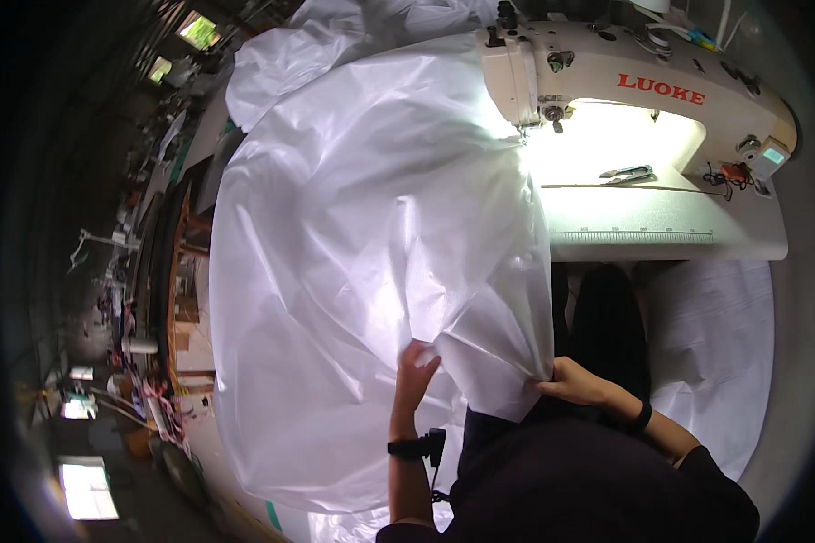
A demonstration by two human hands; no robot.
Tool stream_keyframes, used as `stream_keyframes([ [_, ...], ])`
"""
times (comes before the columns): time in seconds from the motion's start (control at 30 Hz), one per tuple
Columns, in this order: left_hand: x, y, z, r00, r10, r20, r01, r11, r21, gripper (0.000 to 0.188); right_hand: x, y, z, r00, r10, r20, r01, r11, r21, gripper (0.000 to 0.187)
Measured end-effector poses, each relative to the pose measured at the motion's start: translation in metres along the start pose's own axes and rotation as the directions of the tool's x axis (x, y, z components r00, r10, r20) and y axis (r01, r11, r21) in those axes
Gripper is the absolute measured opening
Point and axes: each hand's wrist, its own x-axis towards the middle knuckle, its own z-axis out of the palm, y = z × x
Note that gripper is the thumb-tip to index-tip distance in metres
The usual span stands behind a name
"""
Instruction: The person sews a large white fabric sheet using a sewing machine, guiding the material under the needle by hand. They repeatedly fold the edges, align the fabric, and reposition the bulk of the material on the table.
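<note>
A large, glossy white plastic-like sheet (308, 244) spreads over the sewing table and drapes toward my lap. My left hand (415, 369) is closed on a fold of it in front of me. To the right, my right hand (570, 382) pinches the sheet's right edge between thumb and fingers. Between the hands the sheet is pulled into creases and a hanging flap. Its far right edge lies by the needle area of a cream industrial sewing machine (598, 63). Whether the sheet sits under the presser foot is lost in the lamp's glare.
Thread snips (627, 174) lie on the machine bed (670, 213), which has a printed ruler along its front. More white sheeting (715, 344) hangs at the right, and a crumpled heap (290, 63) sits at the far left. Cluttered shelving (186, 281) stands beyond the table's left side.
</note>
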Motion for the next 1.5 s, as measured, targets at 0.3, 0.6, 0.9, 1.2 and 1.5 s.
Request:
stream_keyframes([
  [0.3,-0.040,0.023,-0.137,0.674,0.011,-0.739,0.331,0.890,0.314,0.072,-0.055,-0.025,-0.064,0.938,0.064,-0.341,-0.286,0.696,-0.658,0.021],
  [0.6,0.059,-0.020,-0.133,0.691,0.348,-0.633,0.165,0.777,0.607,0.052,-0.012,-0.103,0.005,0.820,-0.506,-0.267,0.235,0.724,-0.649,0.010],
  [0.9,-0.036,-0.018,-0.196,0.929,-0.090,0.359,0.228,0.903,-0.364,0.048,0.073,-0.046,0.045,0.962,-0.234,-0.138,0.206,0.960,-0.189,0.031],
  [1.2,-0.052,-0.042,-0.137,0.981,-0.181,-0.070,0.178,0.983,-0.052,0.019,0.044,-0.060,0.068,0.966,-0.237,0.104,0.228,0.970,0.090,0.015],
  [1.5,-0.073,0.072,0.038,0.871,0.373,-0.321,-0.300,0.919,0.255,0.084,-0.066,-0.046,0.060,0.952,-0.291,0.096,0.306,0.921,-0.241,0.013],
])
